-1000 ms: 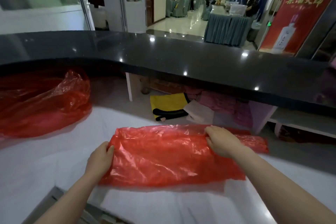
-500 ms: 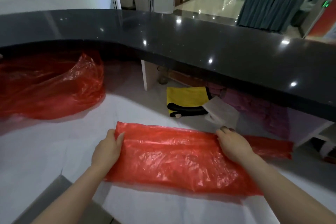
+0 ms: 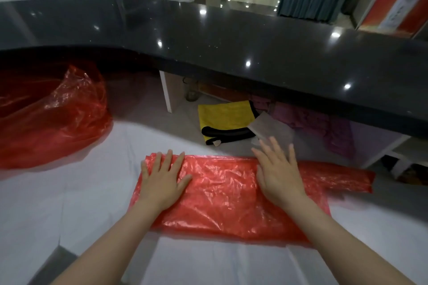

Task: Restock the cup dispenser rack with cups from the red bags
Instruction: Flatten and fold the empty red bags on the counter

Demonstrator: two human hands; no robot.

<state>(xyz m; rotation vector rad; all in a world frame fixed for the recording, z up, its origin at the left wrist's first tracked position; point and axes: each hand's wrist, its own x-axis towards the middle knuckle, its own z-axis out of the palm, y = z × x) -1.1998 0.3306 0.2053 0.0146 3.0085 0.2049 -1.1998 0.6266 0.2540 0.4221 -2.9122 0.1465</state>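
On the white cloth-covered desk [image 3: 58, 192], far left: a crumpled, puffed-up translucent red plastic bag [image 3: 53, 118], untouched, well apart from both hands. Whether cups remain inside cannot be told. No cup dispenser rack in view.

Centre: a flattened red plastic bag [image 3: 222, 194] lies across the desk, folded into a long strip; looks empty. Step in hand, as I judge it, is pressing this bag flat. To do it well: sweep palms outward from the middle so trapped air escapes at the ends, keep the near edge aligned, hold one end while smoothing the other so the slick film does not skate on the cloth.

Left hand [image 3: 163, 177]: palm down on the bag's left end, fingers straight and spread, pressing, gripping nothing. Forearm comes in from lower left.

Right hand [image 3: 279, 169]: palm down right of centre, fingers extended past the bag's far edge, flat, holding nothing. The bag's narrower tail runs on rightward beyond it.
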